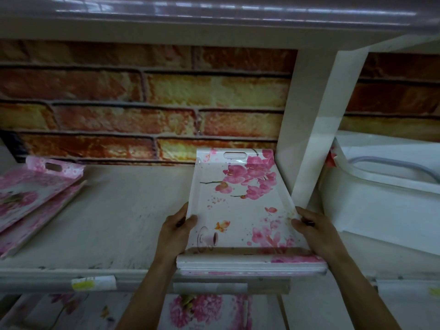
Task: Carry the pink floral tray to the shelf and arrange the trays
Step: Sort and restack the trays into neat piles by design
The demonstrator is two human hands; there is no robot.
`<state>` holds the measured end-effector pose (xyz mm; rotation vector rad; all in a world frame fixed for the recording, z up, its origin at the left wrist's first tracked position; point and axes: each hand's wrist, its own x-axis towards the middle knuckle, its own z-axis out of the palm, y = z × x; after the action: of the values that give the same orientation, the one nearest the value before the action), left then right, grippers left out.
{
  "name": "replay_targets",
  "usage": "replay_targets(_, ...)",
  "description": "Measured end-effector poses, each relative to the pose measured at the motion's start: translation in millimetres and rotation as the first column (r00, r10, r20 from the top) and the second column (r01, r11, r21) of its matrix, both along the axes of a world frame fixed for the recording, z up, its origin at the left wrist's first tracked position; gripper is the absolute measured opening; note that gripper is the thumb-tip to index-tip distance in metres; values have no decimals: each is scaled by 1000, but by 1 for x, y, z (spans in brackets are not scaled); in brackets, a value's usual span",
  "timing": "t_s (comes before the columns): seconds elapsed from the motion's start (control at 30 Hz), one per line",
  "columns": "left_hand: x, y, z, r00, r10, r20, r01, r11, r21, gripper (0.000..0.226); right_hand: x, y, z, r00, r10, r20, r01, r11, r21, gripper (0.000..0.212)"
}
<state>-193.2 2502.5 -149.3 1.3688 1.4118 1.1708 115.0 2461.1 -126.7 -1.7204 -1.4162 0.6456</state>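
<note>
On shelf (123,210), hands gripping pink floral tray (240,210) sides, thumbs on top

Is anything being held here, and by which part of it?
The pink floral tray, by its two long side rims near the front end: left grip on one, right grip on the other.

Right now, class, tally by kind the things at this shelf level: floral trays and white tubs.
Floral trays: 3 seen, the left stack of two and the held tray
Tubs: 1, the white tub
Total: 4
</note>
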Motion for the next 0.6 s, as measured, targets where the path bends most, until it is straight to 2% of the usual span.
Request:
replay_targets(0.33, 2, -4, -1, 998, 12, 65, -12, 1000, -1, 36, 3, -2, -2, 997, 17, -78, -18, 1000, -7, 22)
replay_targets(0.47, -1, -4, -7, 995, 36, 91, -34, 999, -15, 32, 5, -3, -9, 983, -17, -181, 7, 998, -55, 19)
replay_targets(0.53, -1, -4, -10, 994, 45, 101, -43, 999, -21, 34, 7, -5, -14, 969, -26, -246, 5, 996, -87, 31)
replay_targets(0.6, -1, -4, -10, 994, 62, 96, -60, 998, -16, 40, 9, -6, -16, 963, -21, -267, -2, 996, -84, 34)
